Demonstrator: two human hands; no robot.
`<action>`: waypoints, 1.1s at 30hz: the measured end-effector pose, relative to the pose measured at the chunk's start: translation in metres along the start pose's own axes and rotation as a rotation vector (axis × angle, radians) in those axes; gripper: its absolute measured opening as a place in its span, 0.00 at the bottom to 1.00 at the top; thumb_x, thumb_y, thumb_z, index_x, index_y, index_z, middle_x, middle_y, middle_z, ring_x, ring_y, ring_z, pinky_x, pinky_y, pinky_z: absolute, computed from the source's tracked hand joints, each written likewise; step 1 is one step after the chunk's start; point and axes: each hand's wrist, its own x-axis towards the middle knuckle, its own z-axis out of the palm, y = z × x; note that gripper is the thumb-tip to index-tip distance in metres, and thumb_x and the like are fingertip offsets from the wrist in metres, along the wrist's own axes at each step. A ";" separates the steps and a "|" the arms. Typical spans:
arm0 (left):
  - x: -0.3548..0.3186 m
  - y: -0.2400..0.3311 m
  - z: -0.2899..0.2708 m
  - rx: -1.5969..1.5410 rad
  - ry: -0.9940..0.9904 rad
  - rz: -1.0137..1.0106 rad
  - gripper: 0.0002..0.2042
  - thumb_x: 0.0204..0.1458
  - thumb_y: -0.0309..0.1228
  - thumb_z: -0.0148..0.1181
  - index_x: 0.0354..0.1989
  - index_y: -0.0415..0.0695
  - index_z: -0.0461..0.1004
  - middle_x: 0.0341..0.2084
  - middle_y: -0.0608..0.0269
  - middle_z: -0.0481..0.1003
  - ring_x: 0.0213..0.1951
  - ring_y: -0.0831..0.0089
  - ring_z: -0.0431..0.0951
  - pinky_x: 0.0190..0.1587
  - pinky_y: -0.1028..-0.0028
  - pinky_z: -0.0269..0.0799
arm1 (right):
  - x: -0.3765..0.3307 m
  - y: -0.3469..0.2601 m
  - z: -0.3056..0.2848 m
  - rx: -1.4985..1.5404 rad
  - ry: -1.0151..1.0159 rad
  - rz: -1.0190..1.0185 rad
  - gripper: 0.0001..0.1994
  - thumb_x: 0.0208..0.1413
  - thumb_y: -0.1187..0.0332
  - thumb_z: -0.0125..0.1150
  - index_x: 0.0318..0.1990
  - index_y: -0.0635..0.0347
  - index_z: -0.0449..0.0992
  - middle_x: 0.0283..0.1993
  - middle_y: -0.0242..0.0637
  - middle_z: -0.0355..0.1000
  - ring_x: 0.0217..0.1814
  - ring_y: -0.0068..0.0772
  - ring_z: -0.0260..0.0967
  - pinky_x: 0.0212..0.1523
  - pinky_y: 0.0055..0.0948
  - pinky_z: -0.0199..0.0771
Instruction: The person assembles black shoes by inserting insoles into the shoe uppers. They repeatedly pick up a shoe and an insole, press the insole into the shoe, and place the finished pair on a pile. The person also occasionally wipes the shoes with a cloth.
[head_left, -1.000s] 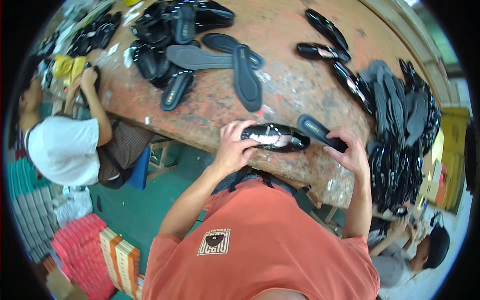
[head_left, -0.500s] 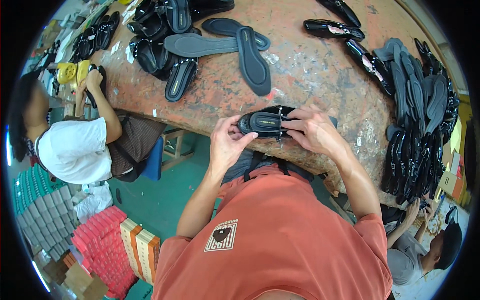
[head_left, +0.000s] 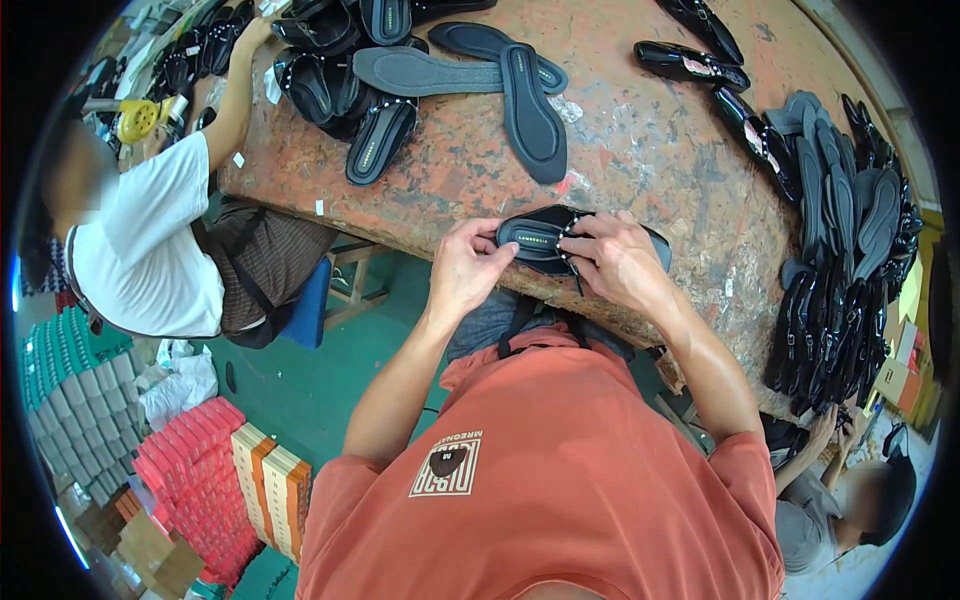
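A glossy black shoe (head_left: 546,266) with a studded strap lies at the table's front edge, its heel end toward my left hand. Inside it shows a dark grey insole (head_left: 528,238). My left hand (head_left: 468,268) pinches the heel end, its thumb resting at the insole's edge. From the other side my right hand (head_left: 612,258) grips the shoe near the strap, fingers curled over the opening; its fingertips partly hide the front part. The toe shows beyond my right fingers.
Beyond the shoe lie crossed loose insoles (head_left: 533,120), left of them piled black shoes (head_left: 312,85). More shoes (head_left: 690,65) and stacked insoles (head_left: 822,185) are at right. A co-worker in white (head_left: 150,250) sits left, another in grey (head_left: 808,520) lower right. Pink boxes (head_left: 200,465) stand lower left.
My left thumb has come over the heel rim to the insole's edge, and the shoe has shifted slightly right. The co-worker at left has stretched one arm toward the shoes at the back.
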 end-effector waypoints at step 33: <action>0.031 0.024 0.013 0.811 -0.485 1.143 0.28 0.49 0.28 0.64 0.63 0.44 0.80 0.65 0.65 0.74 0.58 0.59 0.71 0.65 0.60 0.69 | -0.007 -0.049 0.007 -0.363 0.099 0.601 0.15 0.54 0.67 0.71 0.47 0.55 0.74 0.33 0.45 0.82 0.34 0.55 0.83 0.33 0.49 0.81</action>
